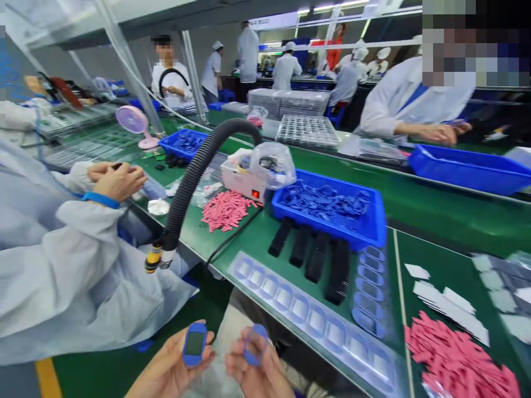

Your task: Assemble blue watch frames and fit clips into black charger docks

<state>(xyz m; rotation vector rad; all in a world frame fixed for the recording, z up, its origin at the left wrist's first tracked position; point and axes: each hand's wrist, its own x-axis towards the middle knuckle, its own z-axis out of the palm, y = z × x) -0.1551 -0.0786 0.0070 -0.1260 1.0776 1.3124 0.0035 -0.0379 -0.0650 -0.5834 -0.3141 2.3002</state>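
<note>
My left hand (168,362) is closed around the edges of a small blue oval casing (194,344) with a dark grey rectangular window facing up. Beside it, my right hand (269,373) grips a blue oval frame (260,330) with its fingertips; motion blurs this hand a little. Both hands are above my lap, in front of the bench edge. Nearest to them on the bench lies a long clear plastic tray (265,271) with a row of blue oval frames and pale pieces in its recesses.
A blue bin (379,210) of blue frames stands behind several black strips (315,257). Pink strips (464,354) lie in a pile at right. A black flexible hose (186,193) arches over the bench. A co-worker (99,232) sits close at left.
</note>
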